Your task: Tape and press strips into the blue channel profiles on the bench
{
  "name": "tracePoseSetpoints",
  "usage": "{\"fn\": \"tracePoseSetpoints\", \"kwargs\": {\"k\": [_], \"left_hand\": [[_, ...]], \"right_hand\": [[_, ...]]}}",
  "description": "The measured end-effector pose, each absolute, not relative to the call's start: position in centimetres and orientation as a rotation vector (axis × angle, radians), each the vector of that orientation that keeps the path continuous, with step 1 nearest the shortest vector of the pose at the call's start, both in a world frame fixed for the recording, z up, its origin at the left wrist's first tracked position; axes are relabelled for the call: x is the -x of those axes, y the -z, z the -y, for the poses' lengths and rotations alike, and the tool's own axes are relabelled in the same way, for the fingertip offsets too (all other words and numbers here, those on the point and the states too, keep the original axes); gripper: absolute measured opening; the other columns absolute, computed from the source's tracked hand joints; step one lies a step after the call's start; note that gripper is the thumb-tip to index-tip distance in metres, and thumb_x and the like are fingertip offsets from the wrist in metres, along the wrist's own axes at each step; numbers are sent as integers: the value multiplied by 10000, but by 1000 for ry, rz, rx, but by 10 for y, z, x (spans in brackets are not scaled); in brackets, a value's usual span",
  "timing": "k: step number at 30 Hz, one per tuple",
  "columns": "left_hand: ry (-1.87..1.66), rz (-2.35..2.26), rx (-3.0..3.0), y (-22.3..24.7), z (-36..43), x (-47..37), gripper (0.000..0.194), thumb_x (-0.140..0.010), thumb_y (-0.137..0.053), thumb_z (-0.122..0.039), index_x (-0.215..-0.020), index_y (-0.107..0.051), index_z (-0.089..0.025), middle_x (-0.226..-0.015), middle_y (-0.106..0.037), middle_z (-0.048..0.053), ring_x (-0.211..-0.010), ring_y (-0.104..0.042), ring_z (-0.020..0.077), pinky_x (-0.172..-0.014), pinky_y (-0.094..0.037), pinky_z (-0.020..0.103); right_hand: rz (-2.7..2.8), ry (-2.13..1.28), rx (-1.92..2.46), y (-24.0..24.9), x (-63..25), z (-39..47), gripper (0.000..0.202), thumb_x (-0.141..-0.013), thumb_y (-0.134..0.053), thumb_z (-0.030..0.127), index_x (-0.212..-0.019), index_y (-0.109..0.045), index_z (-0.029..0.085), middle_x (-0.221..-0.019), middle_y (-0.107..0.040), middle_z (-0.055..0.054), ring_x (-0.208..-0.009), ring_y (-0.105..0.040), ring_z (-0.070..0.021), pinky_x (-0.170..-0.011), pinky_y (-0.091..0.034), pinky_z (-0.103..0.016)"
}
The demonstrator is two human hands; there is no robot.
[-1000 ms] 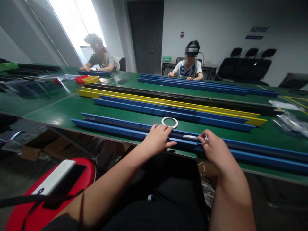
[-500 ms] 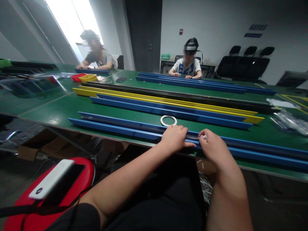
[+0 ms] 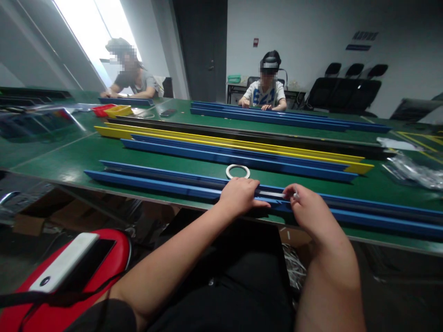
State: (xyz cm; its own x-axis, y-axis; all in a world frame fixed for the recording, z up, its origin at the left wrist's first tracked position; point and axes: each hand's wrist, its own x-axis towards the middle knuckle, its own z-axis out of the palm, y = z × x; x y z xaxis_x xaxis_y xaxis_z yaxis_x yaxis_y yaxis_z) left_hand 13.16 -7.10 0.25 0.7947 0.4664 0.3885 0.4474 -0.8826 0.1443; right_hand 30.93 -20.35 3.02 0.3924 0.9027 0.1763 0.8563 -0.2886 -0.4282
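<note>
A long blue channel (image 3: 155, 185) lies along the near edge of the green table (image 3: 62, 161). My left hand (image 3: 238, 196) rests on it, fingers over the far wall and thumb stretched along the near one. To its right, my right hand (image 3: 302, 203) is closed in a pinch on a white strip (image 3: 272, 194), which runs inside the channel between both hands. A small white piece sticks out at the right fingers. Just beyond my left fingers, a roll of white tape (image 3: 237, 172) lies flat on the table.
Farther back lie another blue channel (image 3: 235, 159), a yellow channel (image 3: 365, 168) and black channels (image 3: 166, 126). Clear plastic bags (image 3: 415, 170) are at the right. Two people sit across the table. A red stool (image 3: 117, 249) holds a white device (image 3: 65, 263).
The gap between my hands has widened, and a length of white strip now shows between them. The whole view has shifted slightly.
</note>
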Motion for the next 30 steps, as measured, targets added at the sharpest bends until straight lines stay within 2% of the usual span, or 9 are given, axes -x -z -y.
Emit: {"fn": "tracePoseSetpoints", "kwargs": {"k": [4,10,14,19,21,23,25,28,30], "left_hand": [[-611,-817,-2934,-3,44,-101,714,-715,-642,-742,-1201,-619,-219,-1109,-718,81,-1045,-654,253,-905,-448,345],[-558,-888,-2907,-6,3,-43,731,-724,-639,-736,-1265,-608,-246,-1204,-696,54,-1113,-630,234,-973,-429,319],[-493,-958,-2891,-7,-13,-19,722,-737,-654,-702,-1293,-592,-244,-1241,-681,65,-1148,-613,238,-1005,-409,318],[-443,-929,-2872,-11,-16,-16,691,-760,-660,-657,-1307,-575,-245,-1283,-656,67,-1176,-593,244,-1019,-406,329],[-423,-905,-2879,-13,-14,-18,678,-774,-650,-647,-1317,-568,-249,-1278,-653,72,-1168,-595,252,-1008,-415,339],[-421,-883,-2890,-16,-10,-21,707,-792,-637,-634,-1377,-517,-254,-1266,-652,81,-1154,-601,261,-992,-424,353],[-436,-857,-2889,-19,-5,-24,748,-817,-617,-616,-1452,-428,-269,-1286,-639,86,-1168,-595,265,-994,-420,365],[-439,-785,-2879,-23,3,-35,757,-856,-585,-584,-1508,-329,-297,-1347,-605,78,-1225,-566,261,-1022,-401,371],[-417,-745,-2887,-24,9,-46,754,-871,-566,-578,-1519,-302,-300,-1356,-600,77,-1231,-563,261,-1025,-398,374]], "right_hand": [[1486,-72,2138,-31,-308,203,222,-808,-421,147,-893,-611,225,-880,-675,-54,-770,-576,-183,-679,-377,-278],[1519,-47,2006,-31,-301,198,164,-808,-440,189,-878,-585,221,-825,-642,-29,-736,-550,-168,-676,-369,-270],[1525,-87,2042,-34,-297,200,109,-826,-451,235,-770,-543,223,-664,-566,9,-628,-482,-145,-600,-308,-272],[1517,8,2124,-27,-297,195,335,-893,-504,458,-660,-464,220,-595,-532,12,-568,-429,-132,-574,-265,-279],[1502,64,2107,-22,-300,192,354,-892,-519,483,-662,-467,220,-621,-565,-5,-586,-461,-138,-587,-287,-274],[1446,25,2059,-18,-303,190,270,-896,-525,435,-732,-506,221,-697,-626,-20,-620,-525,-144,-606,-330,-263],[1367,-106,2005,-15,-305,189,132,-905,-505,355,-891,-549,232,-804,-676,-22,-630,-574,-139,-618,-373,-254],[1343,-174,1963,-14,-307,189,240,-926,-449,302,-1139,-546,247,-898,-690,-39,-668,-607,-150,-647,-413,-266],[1384,-85,1957,-15,-309,190,283,-941,-422,310,-1179,-558,237,-964,-682,-68,-788,-622,-179,-713,-427,-288]]}}
